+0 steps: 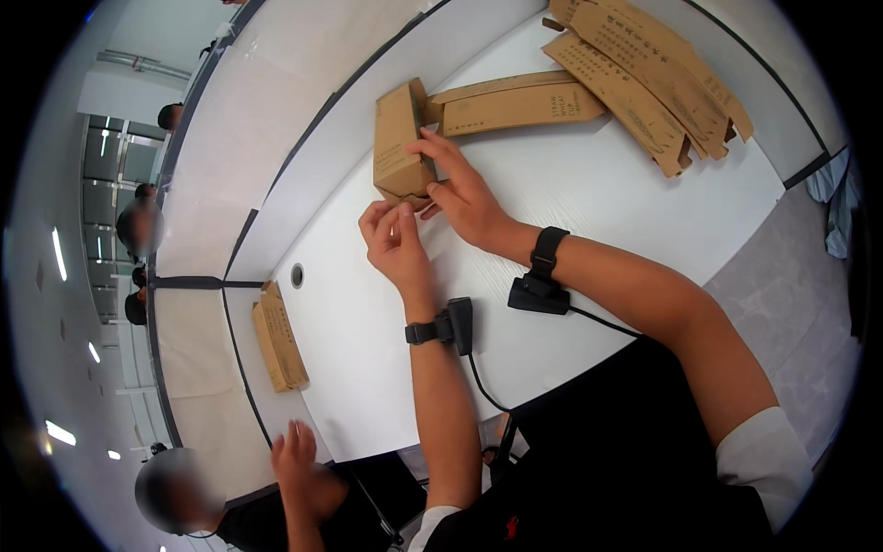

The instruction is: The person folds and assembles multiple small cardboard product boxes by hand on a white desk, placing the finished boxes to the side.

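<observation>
A brown cardboard box [395,138], folded into shape, stands tilted on the white desk before me, with its near end toward my hands. My right hand [467,201] grips its right side, the index finger stretched along the side and the thumb by the near end. Fingertips of my left hand [397,247] are pinched together at the near end flap; the exact contact is partly hidden. Behind the right hand lies a flattened cardboard box [515,106], its far end close to the upright one.
Several flattened cardboard boxes [635,87] overlap at the far right. Another folded box [280,340] stands by the left partition [313,156]. A round cable hole [297,275] is in the desk. Black wrist devices trail cables. A co-worker's hand [299,469] shows at lower left.
</observation>
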`<state>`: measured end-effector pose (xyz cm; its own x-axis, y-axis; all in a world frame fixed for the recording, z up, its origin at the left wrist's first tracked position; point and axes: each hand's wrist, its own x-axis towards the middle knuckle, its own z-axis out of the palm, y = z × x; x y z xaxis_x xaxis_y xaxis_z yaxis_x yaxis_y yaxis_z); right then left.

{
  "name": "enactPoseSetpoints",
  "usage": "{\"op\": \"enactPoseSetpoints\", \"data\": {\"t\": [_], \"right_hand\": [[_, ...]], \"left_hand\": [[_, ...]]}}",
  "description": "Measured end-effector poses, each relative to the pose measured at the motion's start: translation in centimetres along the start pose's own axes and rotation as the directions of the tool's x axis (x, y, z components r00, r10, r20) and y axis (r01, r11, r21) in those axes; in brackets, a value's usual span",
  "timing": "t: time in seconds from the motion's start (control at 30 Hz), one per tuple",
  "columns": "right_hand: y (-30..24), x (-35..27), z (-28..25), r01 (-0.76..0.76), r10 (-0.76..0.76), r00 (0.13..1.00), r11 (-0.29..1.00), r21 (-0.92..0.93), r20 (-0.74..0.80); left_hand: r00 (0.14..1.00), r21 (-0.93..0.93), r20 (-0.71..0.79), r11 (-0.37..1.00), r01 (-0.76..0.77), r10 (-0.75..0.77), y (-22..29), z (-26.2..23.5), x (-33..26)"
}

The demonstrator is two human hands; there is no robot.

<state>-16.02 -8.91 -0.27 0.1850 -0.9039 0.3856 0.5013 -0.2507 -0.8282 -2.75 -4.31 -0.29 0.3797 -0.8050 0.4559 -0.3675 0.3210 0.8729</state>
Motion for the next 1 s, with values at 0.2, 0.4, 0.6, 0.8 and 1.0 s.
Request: {"op": "enactPoseSetpoints", "data": {"t": [0.2, 0.4, 0.6, 0.8, 1.0], "right_hand": [[0.1, -0.1, 0.2, -0.001, 0.008, 0.998, 0.994, -0.110, 0.066], [0.0, -0.2, 0.2, 0.011, 0.000, 0.997, 0.988, -0.156, 0.072], [-0.1, 0.0, 0.2, 0.031, -0.026, 0.999, 0.991, -0.132, 0.038], [0.0, 0.0, 0.3, 0.050, -0.047, 0.999, 0.986, -0.159, 0.021], [0.0, -0.1, 0.3, 0.032, -0.027, 0.999, 0.991, -0.129, 0.034]], "left_hand": [[0.987, -0.063, -0.144, 0.996, 0.065, -0.074, 0.0, 1.1, -0.5], [0.987, -0.050, -0.142, 0.997, 0.066, -0.073, 0.4, 1.2, -0.5], [0.990, -0.011, -0.138, 0.999, -0.042, 0.040, 0.4, 1.2, -0.5], [0.984, -0.019, -0.154, 0.995, -0.093, 0.089, 0.4, 1.4, -0.4], [0.984, -0.031, -0.157, 0.995, -0.092, 0.086, 0.3, 1.2, -0.4]]}}
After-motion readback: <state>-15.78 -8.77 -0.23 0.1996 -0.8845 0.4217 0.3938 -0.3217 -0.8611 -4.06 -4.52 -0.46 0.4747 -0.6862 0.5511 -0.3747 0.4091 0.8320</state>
